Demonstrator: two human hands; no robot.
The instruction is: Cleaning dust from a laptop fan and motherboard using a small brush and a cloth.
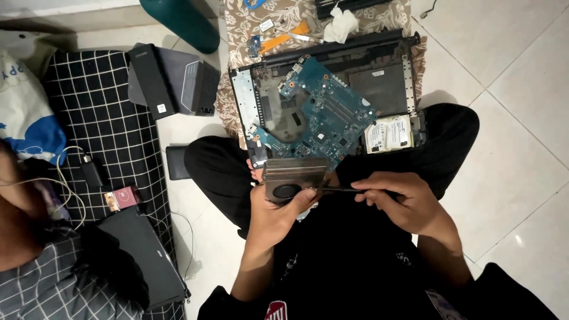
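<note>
My left hand (277, 214) grips a dark metal cooling fan with a finned heatsink (294, 176), held over my lap. My right hand (405, 201) holds a thin black screwdriver (338, 189) whose tip reaches the fan's edge. Just beyond the fan, a blue-green motherboard (320, 112) lies tilted on an opened black laptop base (391, 74). A silver hard drive (389, 134) sits in the base's near right corner.
A patterned cloth (284, 18) under the laptop carries a small circuit board (255, 43), an orange pry tool (284, 37) and a white tissue (342, 25). Black battery and parts (172, 80) lie left. Another person (35, 255) sits on a checked mat (101, 118) at left.
</note>
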